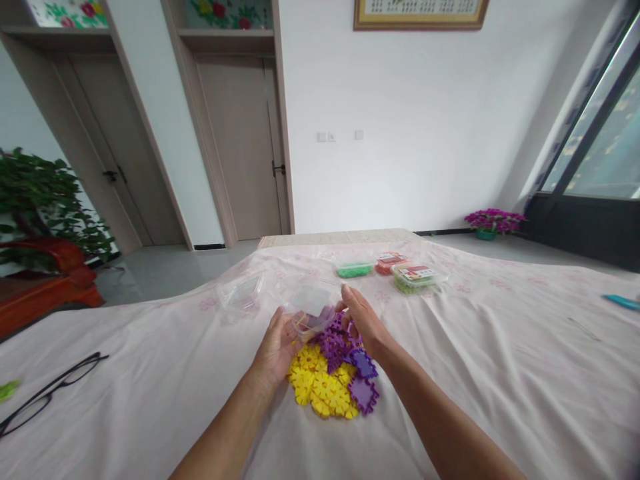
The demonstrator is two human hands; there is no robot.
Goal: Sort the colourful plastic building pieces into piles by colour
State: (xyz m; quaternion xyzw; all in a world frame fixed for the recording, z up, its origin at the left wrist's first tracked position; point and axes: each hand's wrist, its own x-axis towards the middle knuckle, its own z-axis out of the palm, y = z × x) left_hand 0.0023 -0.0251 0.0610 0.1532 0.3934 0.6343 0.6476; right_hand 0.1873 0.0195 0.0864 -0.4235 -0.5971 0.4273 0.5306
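A clear plastic box (311, 301) is tilted up between my two hands, above a heap of plastic pieces. My left hand (274, 343) grips its near left side, thumb up along the wall. On the right side, my right hand (366, 321) has its thumb at the rim, and its curled fingers are partly hidden behind it. Just under the box lie purple interlocking pieces (336, 343), close to my right fingers. Yellow flower-shaped pieces (323, 383) spread in front of them, with flat purple square pieces (363, 393) at the right edge of the heap.
Another clear plastic container (243, 293) lies left on the bedsheet (475, 373). Further back are a box of green pieces (354, 269), a box of red pieces (390, 263) and a labelled light-green box (415, 277). Glasses (50, 390) lie left; a blue object (621, 302) is far right.
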